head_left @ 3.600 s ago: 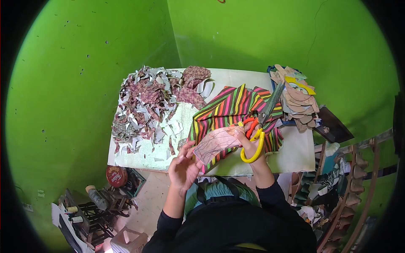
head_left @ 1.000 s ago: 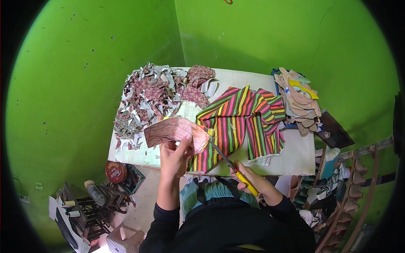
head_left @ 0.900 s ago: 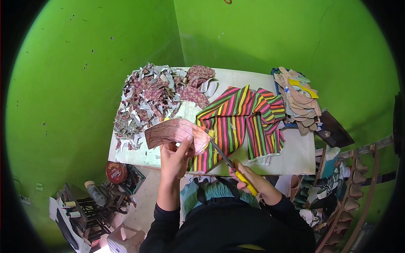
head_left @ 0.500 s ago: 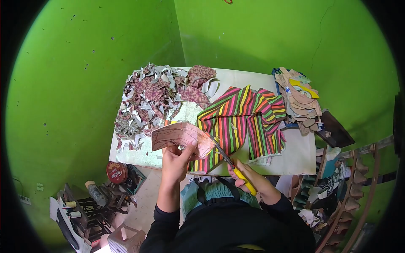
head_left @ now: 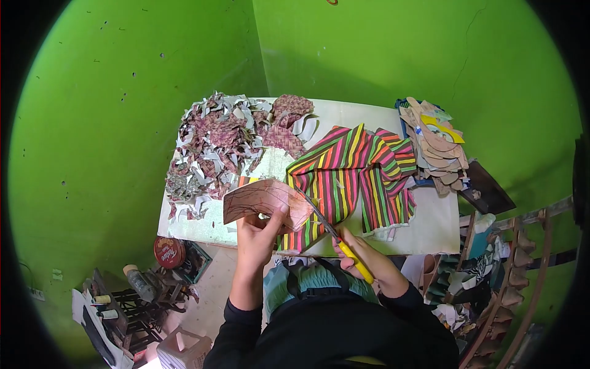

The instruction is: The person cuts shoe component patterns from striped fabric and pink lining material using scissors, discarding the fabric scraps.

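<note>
My left hand (head_left: 259, 232) pinches a pinkish, curved pattern piece (head_left: 258, 200) with dark lines on it, thumb on top. In my right hand (head_left: 356, 252) are scissors with yellow handles (head_left: 356, 261), and their dark blades point up and left to the right end of the piece. Whether the blades are fully closed is too small to tell. Beneath and beyond them, a striped multicoloured cloth (head_left: 335, 166) lies rumpled on the pale table (head_left: 430, 237).
A heap of fabric scraps (head_left: 218, 141) covers the table's left part. Stacked cardboard patterns (head_left: 436, 144) lie at the right end. Below left are a round red tin (head_left: 169, 252) and a crate (head_left: 183, 349); a rack (head_left: 507, 289) stands at the right.
The pattern piece has shifted very slightly to the right at its left end. Both hands keep their holds, and the scissors stay almost in place.
</note>
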{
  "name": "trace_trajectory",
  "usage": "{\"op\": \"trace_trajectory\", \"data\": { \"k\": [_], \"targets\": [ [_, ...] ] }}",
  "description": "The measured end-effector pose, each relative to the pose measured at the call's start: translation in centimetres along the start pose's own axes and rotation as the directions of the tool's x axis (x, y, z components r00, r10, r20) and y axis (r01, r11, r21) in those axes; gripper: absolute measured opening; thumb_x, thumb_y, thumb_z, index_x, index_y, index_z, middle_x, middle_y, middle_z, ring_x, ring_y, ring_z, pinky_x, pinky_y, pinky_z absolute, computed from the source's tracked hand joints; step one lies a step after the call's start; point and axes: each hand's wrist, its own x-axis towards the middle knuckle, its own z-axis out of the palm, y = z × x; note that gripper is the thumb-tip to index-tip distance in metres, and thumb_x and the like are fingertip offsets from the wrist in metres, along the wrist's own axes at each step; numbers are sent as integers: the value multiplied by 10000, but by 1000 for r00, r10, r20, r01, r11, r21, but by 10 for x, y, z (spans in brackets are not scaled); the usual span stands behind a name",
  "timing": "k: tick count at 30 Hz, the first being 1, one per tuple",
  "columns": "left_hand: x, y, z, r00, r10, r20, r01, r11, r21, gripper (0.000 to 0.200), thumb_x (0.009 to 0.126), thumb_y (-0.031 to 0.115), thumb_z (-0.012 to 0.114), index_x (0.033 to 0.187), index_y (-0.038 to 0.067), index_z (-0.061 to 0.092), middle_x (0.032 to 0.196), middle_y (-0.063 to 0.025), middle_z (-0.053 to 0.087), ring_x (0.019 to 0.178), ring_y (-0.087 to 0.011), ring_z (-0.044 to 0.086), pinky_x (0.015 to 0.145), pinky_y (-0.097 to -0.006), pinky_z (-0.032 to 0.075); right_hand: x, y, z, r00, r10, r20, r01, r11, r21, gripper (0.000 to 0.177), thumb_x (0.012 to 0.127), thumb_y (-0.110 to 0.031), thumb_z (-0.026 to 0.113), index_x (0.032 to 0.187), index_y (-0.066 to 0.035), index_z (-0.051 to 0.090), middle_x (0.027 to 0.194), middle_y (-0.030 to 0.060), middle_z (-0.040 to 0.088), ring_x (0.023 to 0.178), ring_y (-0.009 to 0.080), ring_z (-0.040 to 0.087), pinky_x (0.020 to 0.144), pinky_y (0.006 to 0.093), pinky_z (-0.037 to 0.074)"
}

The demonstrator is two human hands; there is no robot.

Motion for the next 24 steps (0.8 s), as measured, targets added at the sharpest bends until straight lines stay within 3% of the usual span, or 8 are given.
{"op": "trace_trajectory", "data": {
  "k": [4, 7, 9, 13, 15, 19, 21, 24],
  "targets": [
    [3, -5, -7, 1000, 5, 20, -6, 999, 33, 211, 737, 7, 569, 928, -22, 482, 783, -77, 551, 615, -114, 549, 489, -220, 455, -1, 2, 2, 999, -22, -31, 24, 996, 86, 534, 727, -106, 566, 1122, 78, 257, 796, 193, 477, 717, 332, 497, 641, 323, 409],
    [3, -3, -5, 999, 3, 35, -4, 999, 34, 217, 734, 7, 571, 930, -22, 483, 786, -76, 553, 619, -116, 552, 498, -221, 468, -1, 4, 0, 983, -180, -19, 172, 962, -210, 505, 734, -96, 546, 1131, 62, 276, 813, 195, 481, 724, 332, 501, 641, 331, 408],
    [2, -2, -2, 1000, 12, 7, -12, 999, 31, 158, 728, 10, 572, 869, -12, 505, 756, -59, 555, 588, -94, 532, 461, -197, 425, 1, 16, -5, 998, -63, -10, 63, 998, 29, 504, 725, -66, 537, 1148, 37, 282, 795, 182, 483, 702, 326, 498, 632, 338, 407],
    [3, -1, -2, 1000, 30, -4, -30, 999, 44, 206, 726, 7, 574, 913, -2, 488, 779, -53, 554, 604, -88, 530, 455, -197, 421, -1, 8, -4, 999, -46, -11, 47, 995, 94, 434, 716, -41, 529, 1097, 11, 327, 760, 159, 487, 674, 316, 496, 605, 326, 405],
    [3, -1, -2, 999, 41, 6, -41, 998, 56, 224, 726, 6, 575, 929, 1, 481, 788, -53, 553, 612, -87, 530, 453, -197, 419, -4, -16, -7, 986, 150, 77, -154, 986, 62, 380, 694, -23, 552, 1016, 4, 354, 725, 141, 484, 644, 290, 499, 569, 304, 400],
    [3, -1, -2, 1000, 26, -7, -26, 999, 32, 240, 726, 8, 575, 944, 0, 475, 807, -59, 550, 629, -92, 533, 457, -201, 432, -6, -17, -11, 988, 113, 107, -131, 973, 188, 350, 679, -1, 565, 960, 3, 357, 714, 136, 480, 626, 257, 504, 545, 287, 393],
    [3, -2, -3, 1000, 16, -6, -16, 999, 45, 241, 726, 8, 574, 945, -4, 474, 810, -63, 550, 633, -96, 536, 465, -204, 442, -10, -18, -6, 984, -180, 10, 177, 954, -244, 380, 674, 0, 577, 977, 16, 347, 718, 148, 478, 630, 265, 504, 555, 298, 398],
    [4, -6, -6, 999, 24, 26, -27, 996, 85, 254, 726, 8, 573, 958, -14, 470, 812, -68, 549, 647, -107, 544, 494, -215, 467, -9, -16, -9, 992, -129, 10, 127, 952, -278, 394, 678, -22, 585, 982, 26, 339, 729, 163, 485, 648, 308, 498, 581, 317, 401]
  ]
}}
